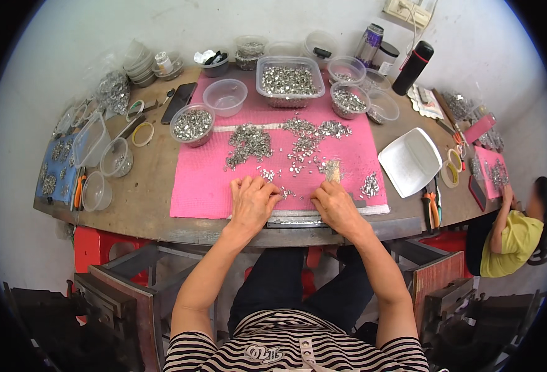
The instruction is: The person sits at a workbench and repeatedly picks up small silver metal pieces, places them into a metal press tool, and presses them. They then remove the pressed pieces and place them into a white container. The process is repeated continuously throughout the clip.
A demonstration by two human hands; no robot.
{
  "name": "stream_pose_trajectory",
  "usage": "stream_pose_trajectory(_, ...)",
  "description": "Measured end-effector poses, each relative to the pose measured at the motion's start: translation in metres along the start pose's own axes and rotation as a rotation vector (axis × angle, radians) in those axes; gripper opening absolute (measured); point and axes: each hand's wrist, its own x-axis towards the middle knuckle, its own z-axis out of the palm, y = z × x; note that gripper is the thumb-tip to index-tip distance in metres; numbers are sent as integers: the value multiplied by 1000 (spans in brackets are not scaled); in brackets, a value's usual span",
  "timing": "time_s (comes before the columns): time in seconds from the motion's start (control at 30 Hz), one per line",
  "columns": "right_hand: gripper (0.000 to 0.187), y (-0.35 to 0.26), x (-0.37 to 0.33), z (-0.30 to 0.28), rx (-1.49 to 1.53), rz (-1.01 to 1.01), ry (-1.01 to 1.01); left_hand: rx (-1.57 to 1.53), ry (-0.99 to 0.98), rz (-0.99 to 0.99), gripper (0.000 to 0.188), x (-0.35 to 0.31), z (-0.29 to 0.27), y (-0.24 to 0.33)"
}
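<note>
Small silvery metal pieces lie in loose heaps (pixel 249 144) on a pink mat (pixel 193 180). My left hand (pixel 252 201) rests at the mat's front part with fingers bent, its thumb and fingertips drawn together by a few scattered pieces (pixel 288 194). Across from it, my right hand (pixel 337 206) has curled fingers, the fingertips largely hidden from above. Just beyond its knuckles is a small flat tan piece (pixel 332 170). Between my wrists, a narrow metal rail (pixel 295 222) runs along the table's front edge. What either hand pinches is too small to tell.
Behind the heaps stand a rectangular tub (pixel 291 94) and round bowls (pixel 192 124) of metal pieces. A white tray (pixel 410 162) and orange-handled pliers (pixel 433 209) lie to the right, a phone (pixel 179 103) at left. Another person (pixel 514 242) sits at far right.
</note>
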Motion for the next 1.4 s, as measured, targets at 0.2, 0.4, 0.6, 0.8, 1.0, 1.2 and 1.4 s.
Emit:
stream_pose_trajectory(0.2, 10, -39, -13, -6, 458, 136, 63, -33, 31, 77, 9, -1, 2, 4)
stream_pose_trajectory(0.4, 14, -55, -22, 17, 412, 61, 225, -51, -39, 171, 12, -6, -12, -4)
stream_pose_trajectory(0.6, 16, -61, -25, 29, 333, 38, 254, -198, -174, 234, 9, -8, -18, -12)
stream_pose_trajectory(0.8, 18, -64, -26, 35, 318, 48, 280, -220, -159, 271, 11, -8, -18, -17)
stream_pose_trajectory(1.0, 19, -66, -25, 38, 276, 54, 294, -144, -180, 230, 10, -10, -19, -15)
stream_pose_trajectory(1.2, 21, -67, -25, 41, 201, 15, 318, -81, -170, 174, 8, -10, -17, -9)
stream_pose_trajectory(1.4, 17, -68, -24, 33, 101, -119, 308, -168, -129, 139, 8, -14, -20, -5)
